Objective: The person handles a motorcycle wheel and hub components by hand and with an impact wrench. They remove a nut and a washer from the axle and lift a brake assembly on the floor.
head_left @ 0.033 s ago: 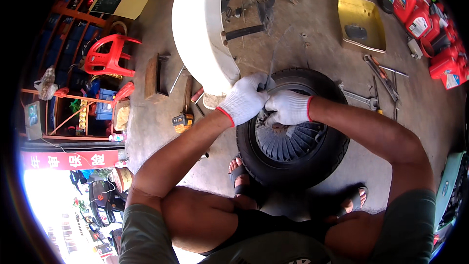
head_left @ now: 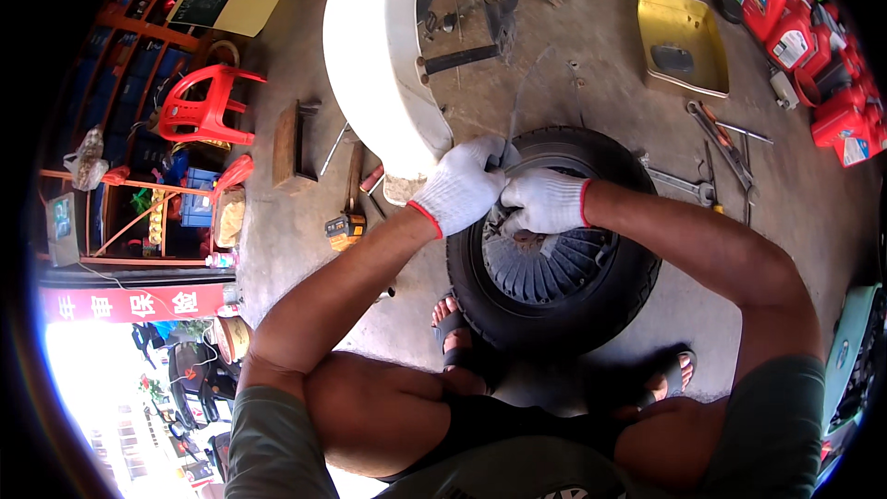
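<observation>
A black tyre (head_left: 554, 337) on a wheel lies flat on the floor between my feet, its ribbed grey metal hub (head_left: 545, 268) facing up. Over the far left part of the rim, my left hand (head_left: 467, 183), in a white knit glove with a red cuff, is closed. A thin grey cable (head_left: 515, 106) runs from its fingers up across the floor. My right hand (head_left: 547, 201), gloved the same way, is closed right beside it above the hub. What its fingers grip is hidden.
A white curved fender (head_left: 370, 55) stands just beyond my left hand. Wrenches (head_left: 684, 185) lie right of the tyre. A yellow tray (head_left: 684, 42) sits farther back, near red bottles (head_left: 790, 37). On the left are a cordless tool's battery (head_left: 345, 229), a wooden box (head_left: 291, 148) and a red chair (head_left: 208, 106).
</observation>
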{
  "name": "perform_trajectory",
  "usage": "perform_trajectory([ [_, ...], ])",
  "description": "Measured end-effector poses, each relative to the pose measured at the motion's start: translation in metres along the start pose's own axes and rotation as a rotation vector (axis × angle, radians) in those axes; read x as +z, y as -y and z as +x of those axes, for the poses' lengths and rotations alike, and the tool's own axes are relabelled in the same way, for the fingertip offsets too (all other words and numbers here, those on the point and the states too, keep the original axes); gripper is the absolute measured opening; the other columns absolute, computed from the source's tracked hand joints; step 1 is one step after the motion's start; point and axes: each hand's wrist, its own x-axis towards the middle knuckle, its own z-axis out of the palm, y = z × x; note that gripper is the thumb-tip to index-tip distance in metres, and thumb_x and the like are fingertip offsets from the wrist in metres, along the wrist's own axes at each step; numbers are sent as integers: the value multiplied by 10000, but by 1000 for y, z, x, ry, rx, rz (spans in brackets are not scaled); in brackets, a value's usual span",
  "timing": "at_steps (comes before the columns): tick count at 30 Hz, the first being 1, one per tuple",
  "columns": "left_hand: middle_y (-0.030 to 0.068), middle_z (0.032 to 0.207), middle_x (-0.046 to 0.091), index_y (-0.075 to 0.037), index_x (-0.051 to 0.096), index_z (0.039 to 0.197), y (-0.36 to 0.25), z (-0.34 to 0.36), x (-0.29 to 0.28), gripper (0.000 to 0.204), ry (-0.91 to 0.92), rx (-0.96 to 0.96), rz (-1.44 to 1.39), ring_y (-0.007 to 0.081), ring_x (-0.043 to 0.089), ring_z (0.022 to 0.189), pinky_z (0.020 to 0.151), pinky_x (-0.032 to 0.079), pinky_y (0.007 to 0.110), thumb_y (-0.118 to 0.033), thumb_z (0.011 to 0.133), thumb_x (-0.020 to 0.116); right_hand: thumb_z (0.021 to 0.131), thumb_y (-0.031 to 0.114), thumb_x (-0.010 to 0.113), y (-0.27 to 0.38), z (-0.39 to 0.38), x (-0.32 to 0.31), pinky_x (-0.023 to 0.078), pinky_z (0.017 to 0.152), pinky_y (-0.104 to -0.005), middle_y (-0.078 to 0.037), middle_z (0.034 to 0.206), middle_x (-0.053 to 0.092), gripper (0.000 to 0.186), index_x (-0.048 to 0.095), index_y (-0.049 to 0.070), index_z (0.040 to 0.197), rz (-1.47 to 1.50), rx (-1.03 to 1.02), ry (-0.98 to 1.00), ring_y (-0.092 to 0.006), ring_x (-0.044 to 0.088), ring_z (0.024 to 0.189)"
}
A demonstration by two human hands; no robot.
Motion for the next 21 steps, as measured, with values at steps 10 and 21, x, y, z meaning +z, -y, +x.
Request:
perform_trajectory([
  [10,163,1061,721,25,681,1152,3,-2,-1,321,-4,-5,-86,252,701,1010,934,535,340,-7,859,553,831,303,750,-2,-1,8,524,827,-495,-234,947,705,311,721,21,959,-37,-8,-133,-425,673,929],
  [21,188,1015,700,4,666,1114,8,-1,4,279,-25,62,-106,300,692,981,897,532,370,-30,863,549,841,300,753,-4,-1,10,525,827,-480,-232,951,706,312,722,16,966,-45,-27,-116,-418,675,931],
])
